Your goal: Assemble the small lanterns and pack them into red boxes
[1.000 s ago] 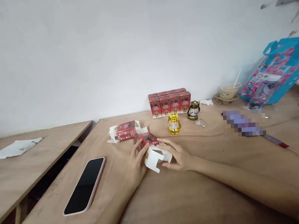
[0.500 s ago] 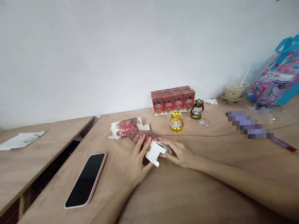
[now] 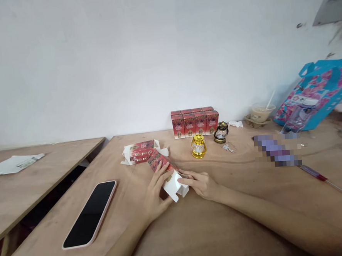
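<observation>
A small red printed cardboard box (image 3: 160,159), with white flaps at its near end, lies tilted on the table between my hands. My left hand (image 3: 154,194) grips its left side, fingers over the printed face and thumb near the flaps. At the right side, my right hand (image 3: 206,185) holds the box, its index finger pressing on a white flap. Touching its far end are flattened red cartons (image 3: 140,150) with white flaps spread. Beyond my hands stand a gold miniature lantern (image 3: 199,146) and a dark bronze one (image 3: 221,132).
Several closed red boxes (image 3: 195,123) stand in rows near the wall. A phone (image 3: 91,214) lies at left. To the right are a drink cup (image 3: 261,113), a blurred purple item (image 3: 276,150) and a blue floral bag (image 3: 325,87). A gap separates the left table (image 3: 47,182).
The view has shifted slightly, so things sit lower and further left. My right index finger has moved onto the white flap, and the near-end flaps stand more folded together.
</observation>
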Demonstrator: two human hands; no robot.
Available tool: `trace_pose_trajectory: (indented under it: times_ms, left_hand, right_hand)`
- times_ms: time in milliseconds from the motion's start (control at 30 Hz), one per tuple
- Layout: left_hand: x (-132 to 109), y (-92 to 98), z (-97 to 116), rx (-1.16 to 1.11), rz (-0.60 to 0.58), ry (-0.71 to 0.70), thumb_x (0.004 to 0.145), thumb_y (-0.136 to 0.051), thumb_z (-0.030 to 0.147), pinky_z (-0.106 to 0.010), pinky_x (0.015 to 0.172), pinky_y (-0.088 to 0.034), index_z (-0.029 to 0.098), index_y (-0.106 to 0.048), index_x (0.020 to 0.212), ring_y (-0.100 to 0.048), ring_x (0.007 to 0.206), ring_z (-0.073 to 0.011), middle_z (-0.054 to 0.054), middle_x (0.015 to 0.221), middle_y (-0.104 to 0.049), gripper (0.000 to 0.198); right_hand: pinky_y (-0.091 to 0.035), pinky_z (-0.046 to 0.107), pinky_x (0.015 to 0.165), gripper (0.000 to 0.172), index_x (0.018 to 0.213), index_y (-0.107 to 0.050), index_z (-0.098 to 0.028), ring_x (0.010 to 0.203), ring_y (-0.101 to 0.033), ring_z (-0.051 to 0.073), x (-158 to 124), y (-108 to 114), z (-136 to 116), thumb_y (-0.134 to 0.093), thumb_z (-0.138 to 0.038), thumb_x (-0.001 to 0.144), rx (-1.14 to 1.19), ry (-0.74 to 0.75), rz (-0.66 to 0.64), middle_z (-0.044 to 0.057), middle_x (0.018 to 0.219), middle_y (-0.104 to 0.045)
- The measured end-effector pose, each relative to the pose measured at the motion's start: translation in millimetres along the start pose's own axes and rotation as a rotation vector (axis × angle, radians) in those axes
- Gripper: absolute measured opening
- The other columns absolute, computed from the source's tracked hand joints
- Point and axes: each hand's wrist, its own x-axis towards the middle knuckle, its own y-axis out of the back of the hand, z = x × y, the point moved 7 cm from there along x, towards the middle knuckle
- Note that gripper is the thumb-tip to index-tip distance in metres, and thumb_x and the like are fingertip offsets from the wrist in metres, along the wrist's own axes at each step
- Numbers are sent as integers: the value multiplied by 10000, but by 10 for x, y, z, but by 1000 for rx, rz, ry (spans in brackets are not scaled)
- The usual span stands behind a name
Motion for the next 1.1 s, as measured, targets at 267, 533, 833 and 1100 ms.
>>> trace_pose_trajectory:
  times_ms: [267, 533, 833, 1100]
  left_hand:
    - [-5, -25, -12, -70, -7, 4, 805, -565, 222, -603, 1060, -311, 208, -334, 1350, -226, 1396, -351, -177, 1446, -363, 592]
    - [9, -21, 1, -23, 39, 6, 827, -577, 225, -566, 1068, -327, 223, -345, 1343, -273, 1384, -314, -166, 1426, -400, 565]
    - [38, 28, 136, -42, 10, -65, 774, -502, 104, -523, 1062, -354, 182, -389, 1296, -321, 1364, -281, -175, 1415, -411, 540]
    - [43, 44, 156, 203, -35, -166, 794, -613, 307, -467, 1003, -404, 197, -526, 1149, -401, 1287, -292, -156, 1377, -461, 381]
  right_hand:
    - [-537, 201, 859, 405, 1205, -591, -225, 1114, -607, 121, 31, -10, 8, -332, -79, 930, -19, -24, -77, 99, 1208, -633]
    - [-544, 219, 866, 503, 1347, -462, -291, 1121, -604, 135, -32, -53, 7, -317, -61, 924, 19, 5, -68, 73, 1301, -574]
    - [-524, 267, 939, 459, 1330, -480, -281, 1155, -579, 133, 33, 59, 107, -341, -93, 935, 127, -138, 42, 59, 1262, -602]
    - [-499, 308, 971, 432, 1310, -476, -185, 1192, -553, 163, 53, 124, 27, -349, -104, 906, 105, -108, 44, 121, 1267, -592]
